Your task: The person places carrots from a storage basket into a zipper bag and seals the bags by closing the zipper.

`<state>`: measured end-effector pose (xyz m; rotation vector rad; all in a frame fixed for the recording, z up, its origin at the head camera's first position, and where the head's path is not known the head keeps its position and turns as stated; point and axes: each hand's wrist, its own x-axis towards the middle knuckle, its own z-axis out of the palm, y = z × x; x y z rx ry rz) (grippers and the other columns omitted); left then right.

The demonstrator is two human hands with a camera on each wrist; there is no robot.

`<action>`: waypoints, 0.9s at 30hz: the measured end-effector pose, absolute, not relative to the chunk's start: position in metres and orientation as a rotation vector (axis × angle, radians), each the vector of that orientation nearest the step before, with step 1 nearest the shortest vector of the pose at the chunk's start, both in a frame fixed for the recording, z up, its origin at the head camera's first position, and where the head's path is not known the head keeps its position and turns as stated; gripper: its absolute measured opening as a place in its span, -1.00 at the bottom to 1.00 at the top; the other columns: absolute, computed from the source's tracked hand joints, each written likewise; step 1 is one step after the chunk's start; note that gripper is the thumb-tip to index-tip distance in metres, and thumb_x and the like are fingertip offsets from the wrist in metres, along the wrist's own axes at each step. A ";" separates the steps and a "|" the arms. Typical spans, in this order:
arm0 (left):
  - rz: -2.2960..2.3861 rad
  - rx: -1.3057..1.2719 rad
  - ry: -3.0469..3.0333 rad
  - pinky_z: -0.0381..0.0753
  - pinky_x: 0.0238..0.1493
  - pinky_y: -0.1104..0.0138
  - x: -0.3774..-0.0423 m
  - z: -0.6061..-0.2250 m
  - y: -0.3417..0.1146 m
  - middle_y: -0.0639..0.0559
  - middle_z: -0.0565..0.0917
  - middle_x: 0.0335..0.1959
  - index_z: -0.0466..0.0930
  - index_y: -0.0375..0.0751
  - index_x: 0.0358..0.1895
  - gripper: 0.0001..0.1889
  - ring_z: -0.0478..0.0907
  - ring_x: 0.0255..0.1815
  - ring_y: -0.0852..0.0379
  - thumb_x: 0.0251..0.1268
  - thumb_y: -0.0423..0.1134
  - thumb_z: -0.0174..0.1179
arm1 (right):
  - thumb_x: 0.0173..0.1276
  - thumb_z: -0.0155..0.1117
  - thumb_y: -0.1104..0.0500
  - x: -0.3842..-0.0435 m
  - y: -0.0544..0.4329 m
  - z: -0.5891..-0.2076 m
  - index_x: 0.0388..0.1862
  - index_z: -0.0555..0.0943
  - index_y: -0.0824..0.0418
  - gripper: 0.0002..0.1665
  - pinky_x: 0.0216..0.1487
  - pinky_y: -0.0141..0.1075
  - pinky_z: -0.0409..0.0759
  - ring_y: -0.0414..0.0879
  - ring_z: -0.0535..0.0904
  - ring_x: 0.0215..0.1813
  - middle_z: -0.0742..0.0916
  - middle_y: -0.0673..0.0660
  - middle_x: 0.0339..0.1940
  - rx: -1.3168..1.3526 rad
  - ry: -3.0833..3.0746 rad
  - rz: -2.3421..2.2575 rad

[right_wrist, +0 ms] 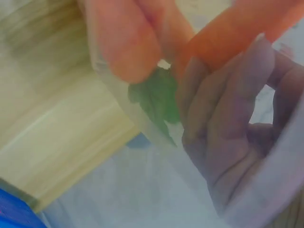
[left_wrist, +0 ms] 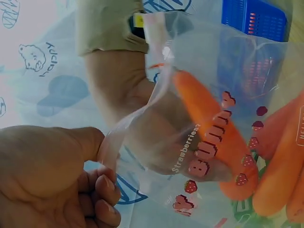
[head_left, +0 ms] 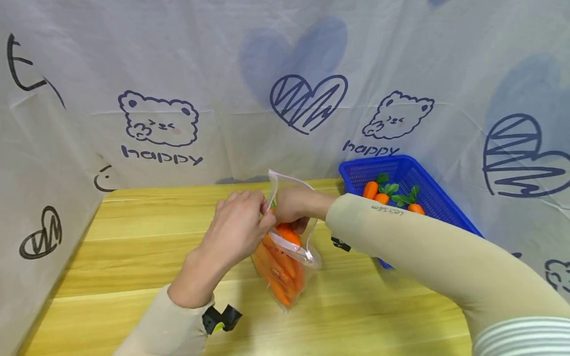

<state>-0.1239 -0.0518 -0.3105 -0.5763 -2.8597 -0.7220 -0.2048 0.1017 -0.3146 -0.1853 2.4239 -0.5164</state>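
Observation:
A clear zip bag (head_left: 314, 258) with a strawberry print holds several orange carrots (left_wrist: 280, 178). My left hand (head_left: 236, 222) pinches the bag's rim between thumb and fingers. Through the bag's mouth reaches my right hand (head_left: 291, 202), its fingers curled against a carrot (left_wrist: 202, 107) inside. That carrot lies at a slant above the others in the left wrist view. Green leaves (right_wrist: 159, 97) show inside the bag in the right wrist view. Plastic and fingers partly cover the right hand's grip.
A blue basket (head_left: 358, 174) stands at the table's back right, under my right forearm, with several leafy carrots (head_left: 370, 190) in it. The wooden table (head_left: 156, 237) backs onto a printed white cloth (head_left: 231, 133), which also hangs along both sides.

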 end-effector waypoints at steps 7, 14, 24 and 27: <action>-0.813 -0.633 -2.903 0.40 -0.19 0.14 -0.122 -0.309 -0.059 0.03 0.48 -0.47 0.44 -0.07 -0.44 -0.88 0.44 -0.33 -0.02 0.26 -0.26 0.14 | 0.39 0.36 0.03 -0.212 0.105 -0.314 -0.63 0.49 0.07 -0.60 -0.68 -0.37 0.43 -0.19 0.38 -0.74 0.48 -0.01 -0.74 -0.219 2.351 -0.630; -0.879 -0.704 -2.946 0.39 -0.30 0.21 -0.122 -0.305 -0.063 0.05 0.45 -0.47 0.44 -0.05 -0.43 -0.88 0.43 -0.39 0.07 0.25 -0.28 0.15 | 0.31 0.40 0.07 -0.213 0.106 -0.326 -0.65 0.43 0.09 -0.59 -0.67 -0.37 0.43 -0.17 0.42 -0.73 0.47 -0.03 -0.73 -0.383 2.522 -0.281; -0.972 -0.408 -2.986 0.39 -0.47 0.22 -0.126 -0.304 -0.073 0.01 0.55 -0.45 0.52 -0.08 -0.32 -0.89 0.47 -0.47 0.03 0.35 -0.19 0.07 | 0.48 0.31 0.03 -0.190 0.114 -0.308 -0.60 0.49 0.09 -0.58 -0.54 -0.30 0.46 -0.14 0.52 -0.61 0.56 -0.02 -0.67 -0.569 2.744 -0.212; -0.971 -0.355 -3.002 0.38 -0.48 0.22 -0.125 -0.301 -0.083 -0.01 0.56 -0.45 0.54 -0.10 -0.29 -0.87 0.46 -0.48 0.01 0.37 -0.16 0.07 | 0.51 0.27 -0.08 -0.176 0.133 -0.292 -0.46 0.53 0.10 -0.62 -0.50 -0.18 0.50 -0.04 0.57 -0.53 0.61 0.02 -0.57 -0.511 2.967 -0.169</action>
